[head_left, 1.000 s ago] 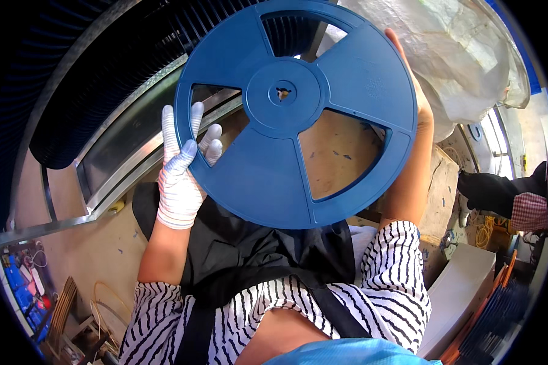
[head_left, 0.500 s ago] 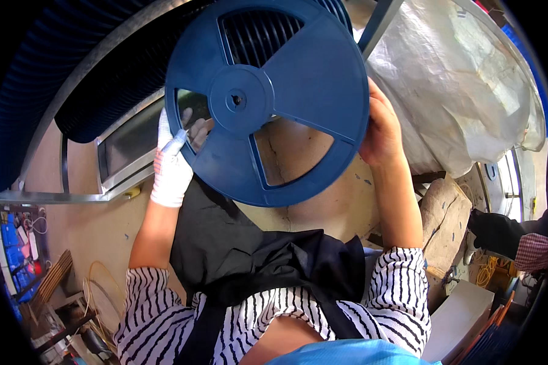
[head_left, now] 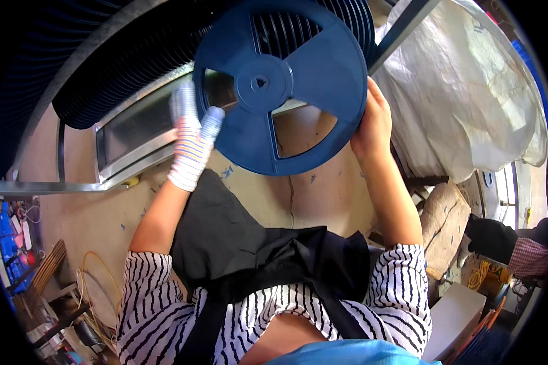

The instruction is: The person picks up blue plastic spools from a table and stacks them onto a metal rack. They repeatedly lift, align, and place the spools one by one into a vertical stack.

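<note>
Probably for balance, our right hand (head_left: 374,125) holds the reel (head_left: 323,64) by its right rim before the ribbed stack (head_left: 360,27), fingers half-hidden; our left hand (head_left: 192,143), thumb spread, flanks it, contact unclear.

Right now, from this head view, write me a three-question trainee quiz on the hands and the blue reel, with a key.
1. True or false: the left hand and the right hand are both gloved.
2. Where on the blue reel is the right hand? (a) the central hub (b) the rim at picture right (c) the lowest edge
3. How many large cut-out openings show in the reel's face?

Key: 1. False; only the left wears a striped white glove. 2. b. 3. Three.
</note>
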The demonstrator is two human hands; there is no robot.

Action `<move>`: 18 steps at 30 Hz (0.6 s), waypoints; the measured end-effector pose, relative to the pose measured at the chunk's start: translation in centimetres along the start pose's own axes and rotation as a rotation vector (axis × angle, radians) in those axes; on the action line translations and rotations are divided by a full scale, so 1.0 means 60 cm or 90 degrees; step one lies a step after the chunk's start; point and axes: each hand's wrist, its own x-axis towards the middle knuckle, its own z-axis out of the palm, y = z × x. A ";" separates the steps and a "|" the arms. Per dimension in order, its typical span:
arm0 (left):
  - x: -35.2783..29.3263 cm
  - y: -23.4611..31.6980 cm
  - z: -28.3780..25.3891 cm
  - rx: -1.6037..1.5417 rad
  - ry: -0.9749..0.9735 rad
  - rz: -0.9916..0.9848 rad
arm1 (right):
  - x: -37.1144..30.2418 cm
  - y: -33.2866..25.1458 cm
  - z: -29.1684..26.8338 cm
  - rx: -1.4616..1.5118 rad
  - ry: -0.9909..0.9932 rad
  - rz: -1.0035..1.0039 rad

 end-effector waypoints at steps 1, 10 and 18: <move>0.002 0.011 0.017 0.014 -0.086 0.038 | -0.011 0.005 0.018 -0.034 -0.012 -0.042; 0.040 0.001 0.128 -0.908 -0.189 -0.362 | -0.124 0.030 0.111 -0.406 -0.389 -0.184; 0.098 -0.048 0.168 -0.753 -0.059 -0.331 | -0.244 -0.034 -0.040 -0.645 -0.343 0.055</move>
